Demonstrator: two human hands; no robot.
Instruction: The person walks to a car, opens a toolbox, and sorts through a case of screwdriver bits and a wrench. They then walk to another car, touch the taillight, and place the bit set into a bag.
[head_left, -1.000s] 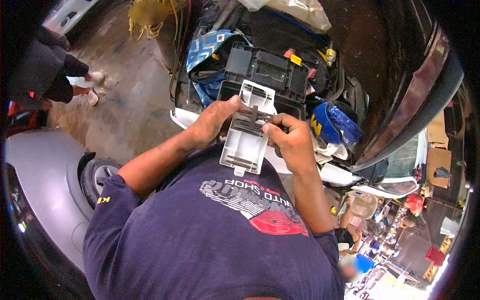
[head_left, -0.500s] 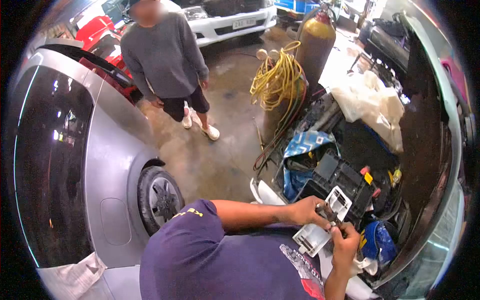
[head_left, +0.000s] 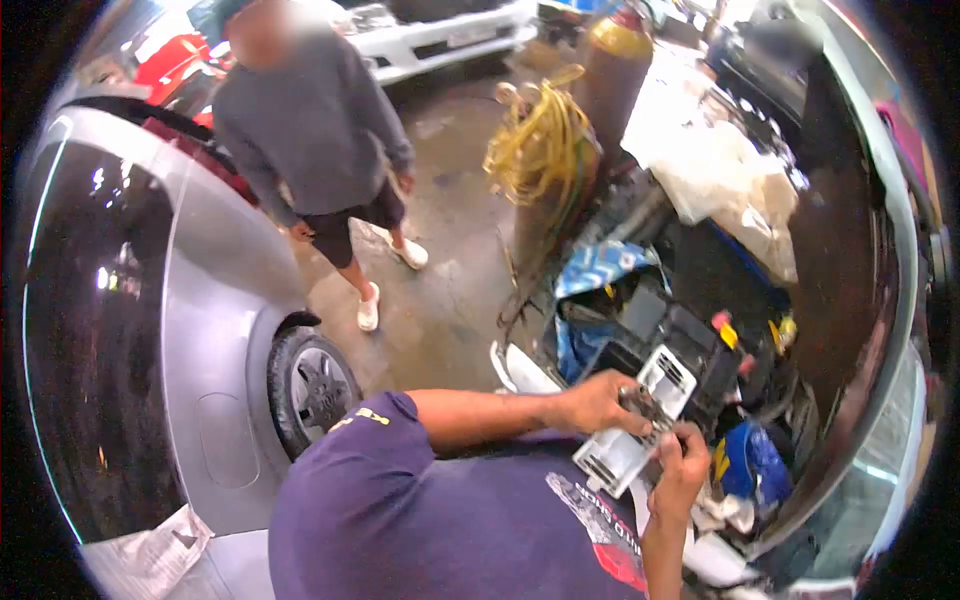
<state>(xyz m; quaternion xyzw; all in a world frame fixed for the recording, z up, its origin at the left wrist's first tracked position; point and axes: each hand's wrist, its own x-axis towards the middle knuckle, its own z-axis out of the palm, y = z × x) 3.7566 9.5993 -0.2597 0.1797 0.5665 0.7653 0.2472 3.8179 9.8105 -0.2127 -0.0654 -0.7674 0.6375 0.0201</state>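
A long white part (head_left: 617, 461) with slotted, frame-like ends is in front of my chest, tilted diagonally. My left hand (head_left: 597, 402) is closed around a small dark metal-looking piece (head_left: 640, 404) at the white part's middle. Close beside it, my right hand (head_left: 682, 462) has thumb and fingers pinched at the lower edge of this same middle portion. The fingers hide most of the dark piece, so its exact kind cannot be made out. Beyond my hands, the part's far end (head_left: 668, 378) shows over a black box-like engine-bay component (head_left: 680, 333).
A silver car (head_left: 225, 330) stands at left, with a person in a grey top (head_left: 305, 125) walking beside it. Coiled yellow hose (head_left: 540, 150) hangs by a tall gas cylinder (head_left: 612, 85). A blue bag (head_left: 752, 462) and white sheeting (head_left: 735, 190) lie in the open engine bay.
The person in grey has stepped closer, one foot now further forward. My view has shifted slightly. Both hands stay on the white part and dark piece, with small finger movement.
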